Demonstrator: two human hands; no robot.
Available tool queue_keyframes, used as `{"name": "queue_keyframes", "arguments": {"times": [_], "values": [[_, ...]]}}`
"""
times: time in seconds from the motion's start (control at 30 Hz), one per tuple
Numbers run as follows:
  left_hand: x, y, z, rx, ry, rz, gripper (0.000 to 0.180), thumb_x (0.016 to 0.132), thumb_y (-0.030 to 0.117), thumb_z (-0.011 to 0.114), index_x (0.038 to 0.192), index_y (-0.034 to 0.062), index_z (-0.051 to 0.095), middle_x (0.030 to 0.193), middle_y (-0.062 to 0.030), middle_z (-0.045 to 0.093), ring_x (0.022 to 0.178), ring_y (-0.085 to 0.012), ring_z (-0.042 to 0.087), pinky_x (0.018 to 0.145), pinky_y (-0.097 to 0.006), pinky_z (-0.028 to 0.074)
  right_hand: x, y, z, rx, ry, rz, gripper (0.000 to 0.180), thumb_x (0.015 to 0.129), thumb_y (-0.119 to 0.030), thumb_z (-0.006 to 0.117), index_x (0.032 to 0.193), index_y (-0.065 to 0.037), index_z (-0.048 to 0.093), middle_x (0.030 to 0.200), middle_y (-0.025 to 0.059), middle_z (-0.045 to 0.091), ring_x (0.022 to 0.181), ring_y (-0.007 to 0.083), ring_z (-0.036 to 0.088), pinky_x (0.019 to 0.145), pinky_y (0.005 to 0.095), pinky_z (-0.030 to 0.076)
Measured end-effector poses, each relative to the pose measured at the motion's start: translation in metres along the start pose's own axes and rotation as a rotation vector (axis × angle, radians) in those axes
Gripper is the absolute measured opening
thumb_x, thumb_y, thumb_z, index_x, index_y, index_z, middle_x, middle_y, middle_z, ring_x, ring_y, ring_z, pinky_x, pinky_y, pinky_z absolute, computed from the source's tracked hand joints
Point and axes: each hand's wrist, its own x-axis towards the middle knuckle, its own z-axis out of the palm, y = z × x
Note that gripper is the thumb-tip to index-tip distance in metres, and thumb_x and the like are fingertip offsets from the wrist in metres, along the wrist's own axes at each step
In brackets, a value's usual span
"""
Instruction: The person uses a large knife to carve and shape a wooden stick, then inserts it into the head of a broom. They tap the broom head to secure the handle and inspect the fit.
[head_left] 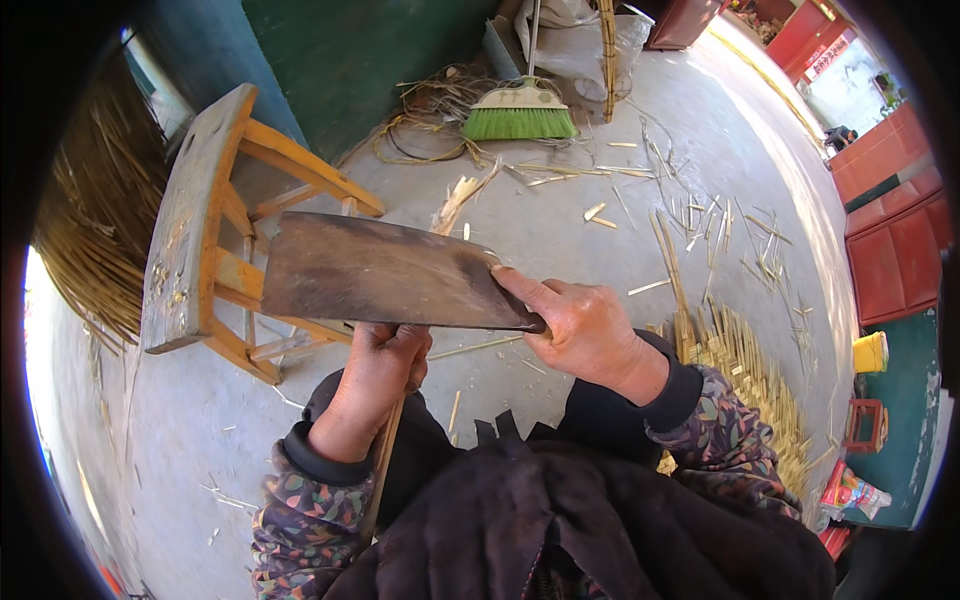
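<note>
Broad cleaver (385,272) in right hand (585,330) closed grip; left hand (380,375) closed around bamboo strip (383,462) beneath.

- A wooden stool (200,240) lies tipped on its side on the concrete floor (560,240), at the left.
- A broom (519,112) with green bristles rests near the green wall (350,50), beside a tangle of thin strips (430,110).
- Splinters (700,215) lie scattered over the floor (mostly to the right).
- A pile of cut sticks (745,375) sits at the right.
- A yellow tub (870,352) and a small red stool (865,425) stand near the right rim.
- Red doors (890,230) line the far right.
- A thatch-like bundle (100,230) fills the left edge.
</note>
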Motion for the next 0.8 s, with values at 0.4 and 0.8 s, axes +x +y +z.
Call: {"name": "queue_keyframes", "arguments": {"times": [0.4,0.8], "values": [[-0.003,0.008,0.005,-0.018,-0.02,-0.025,0.026,0.101,0.028,0.054,0.108,0.0034,0.058,0.066,0.002,0.046,0.045,-0.0063,0.039,0.042,-0.022,0.029,-0.029,0.019,0.001,0.146,0.124,0.046,0.059,0.073,-0.005,0.063,0.132,-0.013,0.056,0.088,0.0145,0.067,0.076,0.0327,0.066,0.066,0.0375,0.054],[-0.007,-0.004,-0.008,-0.033,-0.025,0.018,0.026,0.098,0.021,0.048,0.076,0.0073,0.053,0.056,-0.003,0.048,0.045,-0.0106,0.041,0.042,-0.027,0.031,0.007,-0.022,-0.002,-0.025,0.192,-0.213,0.069,0.066,-0.01,0.074,0.133,-0.015,0.057,0.069,0.0069,0.058,0.062,0.0273,0.062,0.054,0.0375,0.049]]}}
